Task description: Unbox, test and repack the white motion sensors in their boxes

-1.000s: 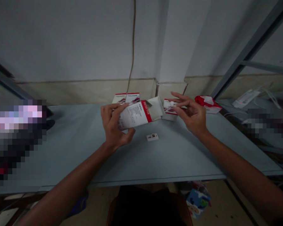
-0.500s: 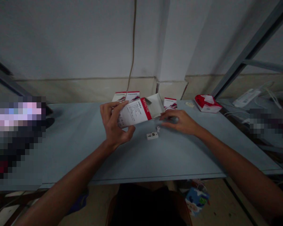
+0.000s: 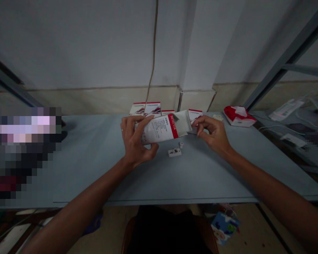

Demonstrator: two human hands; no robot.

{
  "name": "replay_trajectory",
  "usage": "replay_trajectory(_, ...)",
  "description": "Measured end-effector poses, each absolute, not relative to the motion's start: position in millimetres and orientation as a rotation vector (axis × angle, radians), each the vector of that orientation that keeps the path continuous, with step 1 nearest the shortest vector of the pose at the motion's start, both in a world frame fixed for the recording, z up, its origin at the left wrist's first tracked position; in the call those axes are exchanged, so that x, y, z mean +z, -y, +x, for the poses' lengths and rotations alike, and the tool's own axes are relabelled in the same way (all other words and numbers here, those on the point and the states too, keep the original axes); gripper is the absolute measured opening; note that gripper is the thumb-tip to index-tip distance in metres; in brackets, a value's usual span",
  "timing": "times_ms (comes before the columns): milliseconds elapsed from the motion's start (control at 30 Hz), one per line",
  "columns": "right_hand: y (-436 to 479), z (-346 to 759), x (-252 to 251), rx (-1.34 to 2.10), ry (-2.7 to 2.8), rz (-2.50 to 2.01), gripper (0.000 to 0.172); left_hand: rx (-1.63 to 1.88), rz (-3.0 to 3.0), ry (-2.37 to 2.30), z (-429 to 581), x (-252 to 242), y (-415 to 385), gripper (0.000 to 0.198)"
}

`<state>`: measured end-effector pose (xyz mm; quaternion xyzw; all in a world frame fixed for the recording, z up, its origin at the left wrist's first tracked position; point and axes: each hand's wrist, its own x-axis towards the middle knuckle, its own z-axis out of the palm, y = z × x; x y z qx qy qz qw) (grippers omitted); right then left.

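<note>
My left hand [image 3: 135, 141] is wrapped round a white cardboard box [image 3: 159, 129] with a red "DETECTOR" band, holding it tilted above the table. The box's right end is open, its white flap [image 3: 184, 121] sticking out to the right. Just beyond that flap is my right hand [image 3: 214, 134], fingers curled in and thumb close to them; whatever they pinch, if anything, I cannot make out. Below the box, a small white rectangular part [image 3: 174, 152] with dark details lies on the table. A smaller white piece [image 3: 181, 145] lies right behind it.
Similar red-and-white boxes [image 3: 153, 108] stand along the wall, another box [image 3: 195, 114] behind my right hand. A red-and-white tissue pack [image 3: 240, 115] sits at the back right. White cables and a power strip [image 3: 286, 109] lie farther right. Metal posts rise at both sides.
My right hand has drawn slightly away from the box's open end, and its fingers are more curled. My left hand still holds the box. The whole view has shifted a little.
</note>
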<state>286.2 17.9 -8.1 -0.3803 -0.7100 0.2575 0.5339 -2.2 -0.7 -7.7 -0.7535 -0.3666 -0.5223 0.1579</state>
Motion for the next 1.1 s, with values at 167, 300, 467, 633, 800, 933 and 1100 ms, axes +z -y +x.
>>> replay_trajectory(167,-18,284,-17,0.482,2.031,-1.056,0.015,-1.444,-2.141,1.085,-3,-8,0,0.078)
replay_trajectory(300,-10,272,-24,0.404,2.412,-0.96,0.038,-1.459,-2.14,1.073,-3,-9,-1,0.078)
replay_trajectory(467,-7,267,-29,0.586,2.599,-0.908,0.031,-1.443,-2.142,1.093,-4,-9,-2,0.078)
replay_trajectory(633,-15,285,-15,0.872,2.67,-0.852,0.032,-1.425,-2.157,1.096,-4,-9,-1,0.078)
replay_trajectory(800,-22,308,9,0.894,2.534,-0.844,0.031,-1.392,-2.181,1.134,-3,-9,-1,0.078)
replay_trajectory(933,-23,313,20,0.493,1.915,-0.826,0.013,-1.393,-2.211,1.08,-3,-8,-1,0.077)
replay_trajectory(1100,-16,298,12,0.419,1.948,-0.856,0.021,-1.359,-2.303,1.029,-2,-11,-2,0.08)
